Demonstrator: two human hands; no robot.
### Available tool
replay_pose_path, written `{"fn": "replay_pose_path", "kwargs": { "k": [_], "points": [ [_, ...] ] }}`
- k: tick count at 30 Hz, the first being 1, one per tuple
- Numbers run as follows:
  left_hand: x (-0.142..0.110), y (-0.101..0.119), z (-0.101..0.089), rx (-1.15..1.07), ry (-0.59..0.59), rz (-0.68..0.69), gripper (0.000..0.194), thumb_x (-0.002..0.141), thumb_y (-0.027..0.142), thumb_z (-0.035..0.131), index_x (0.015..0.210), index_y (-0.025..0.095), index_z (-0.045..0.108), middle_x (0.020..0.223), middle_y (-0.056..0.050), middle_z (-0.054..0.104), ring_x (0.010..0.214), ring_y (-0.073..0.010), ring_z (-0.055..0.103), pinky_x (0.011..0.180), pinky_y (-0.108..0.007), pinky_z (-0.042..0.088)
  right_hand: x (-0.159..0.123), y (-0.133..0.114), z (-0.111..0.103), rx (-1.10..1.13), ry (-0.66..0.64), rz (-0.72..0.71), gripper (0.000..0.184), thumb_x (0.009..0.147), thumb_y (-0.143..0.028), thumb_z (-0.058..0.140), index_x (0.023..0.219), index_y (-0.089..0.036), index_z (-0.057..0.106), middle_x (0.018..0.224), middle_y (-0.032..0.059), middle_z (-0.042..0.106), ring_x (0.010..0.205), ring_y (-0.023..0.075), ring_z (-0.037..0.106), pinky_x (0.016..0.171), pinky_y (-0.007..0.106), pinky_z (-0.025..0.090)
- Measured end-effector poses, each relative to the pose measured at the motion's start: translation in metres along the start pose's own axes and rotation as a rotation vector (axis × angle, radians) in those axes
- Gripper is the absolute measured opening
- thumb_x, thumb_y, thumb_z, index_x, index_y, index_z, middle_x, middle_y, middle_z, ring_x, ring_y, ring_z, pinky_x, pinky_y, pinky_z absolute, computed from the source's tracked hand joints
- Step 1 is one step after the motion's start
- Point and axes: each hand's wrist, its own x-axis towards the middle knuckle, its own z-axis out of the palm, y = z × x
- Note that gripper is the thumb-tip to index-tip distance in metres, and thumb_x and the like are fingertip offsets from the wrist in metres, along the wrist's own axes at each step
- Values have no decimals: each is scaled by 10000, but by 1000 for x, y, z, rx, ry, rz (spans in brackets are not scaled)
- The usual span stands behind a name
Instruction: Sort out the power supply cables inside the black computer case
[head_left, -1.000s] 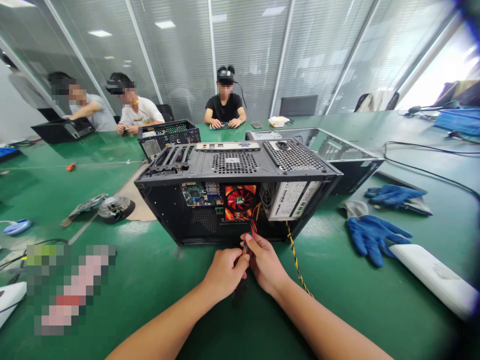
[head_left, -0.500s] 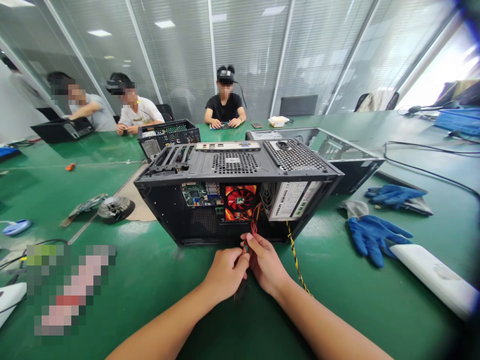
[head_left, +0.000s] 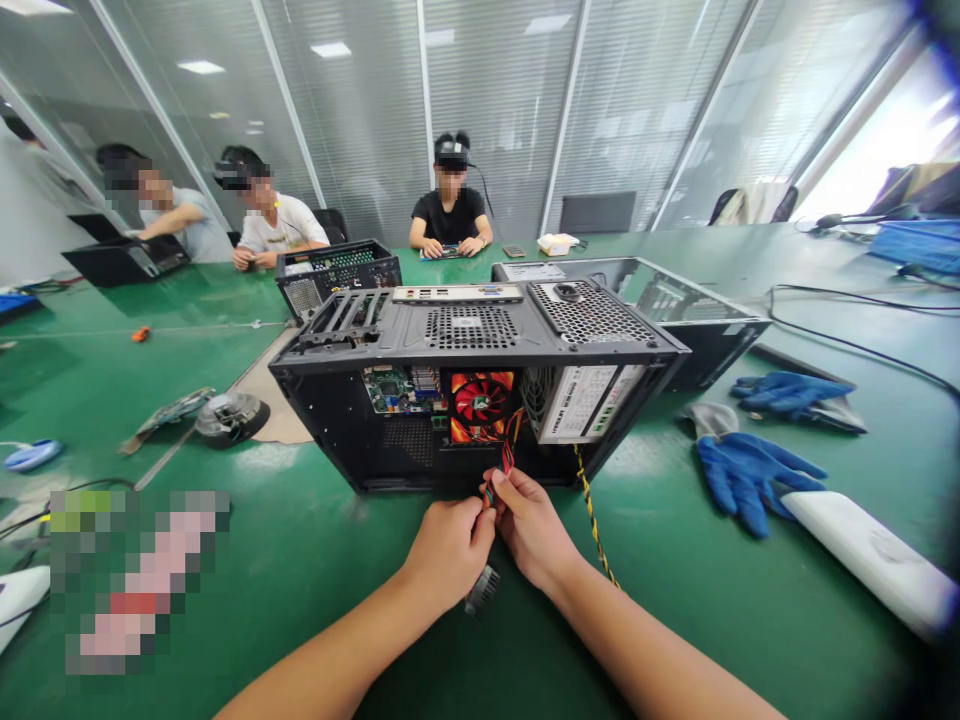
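A black computer case (head_left: 465,345) lies in front of me with its near side uncovered. Inside it show a green motherboard (head_left: 397,388), a red-bladed cooling fan (head_left: 481,400) and a silver power supply (head_left: 583,402). A bundle of coloured cables (head_left: 511,442) comes out of the case, and both my hands are closed around it just before the case's lower edge. My left hand (head_left: 450,545) grips the bundle, with a dark connector (head_left: 482,590) hanging below it. Close beside it, my right hand (head_left: 536,525) pinches the bundle too. A yellow-and-black twisted cable (head_left: 592,510) hangs to the right.
Blue gloves (head_left: 750,470) and a white box-like object (head_left: 870,560) lie at right on the green table (head_left: 300,610). Another open case (head_left: 720,345) stands behind. At left are a round metal part (head_left: 229,415) and a circuit board (head_left: 166,418). Several people sit across the table.
My left hand has shifted slightly, and the dark connector below it shows more clearly. Both hands keep their hold on the cables; the case stays in place.
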Motion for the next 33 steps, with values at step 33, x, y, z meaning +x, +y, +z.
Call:
{"fn": "replay_pose_path", "kwargs": {
  "k": [33],
  "points": [
    [3, 3, -2, -279, -108, -140, 333, 890, 336, 403, 634, 168, 535, 514, 5, 556, 478, -117, 536, 507, -210, 351, -4, -2, 2, 7, -38, 51, 342, 679, -428, 762, 895, -177, 677, 668, 0, 610, 511, 101, 496, 469, 239, 380]
  ]
}}
